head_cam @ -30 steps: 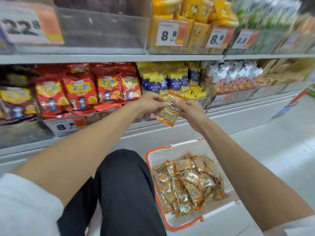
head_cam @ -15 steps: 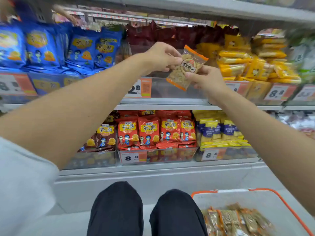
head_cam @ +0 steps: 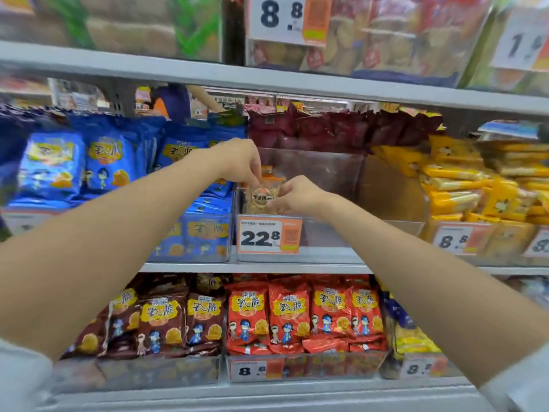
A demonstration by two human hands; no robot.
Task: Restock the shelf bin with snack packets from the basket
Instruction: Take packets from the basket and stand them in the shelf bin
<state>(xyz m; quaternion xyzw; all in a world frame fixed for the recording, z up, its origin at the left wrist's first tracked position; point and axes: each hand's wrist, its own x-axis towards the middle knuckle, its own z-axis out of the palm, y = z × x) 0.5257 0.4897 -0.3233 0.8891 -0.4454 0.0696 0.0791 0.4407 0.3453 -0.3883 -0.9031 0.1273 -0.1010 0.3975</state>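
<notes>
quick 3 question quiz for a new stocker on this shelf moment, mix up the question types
1. True or false: the left hand and the right hand both hold the snack packet.
2. The packet is held at the front left corner of the clear bin. The price tag on that bin reads: A) 8.8 B) 22.8 C) 19.8
3. Fill in: the packs in the next bin on the left are ____ in colour.

Key: 1 true; 2 B; 3 blue.
</notes>
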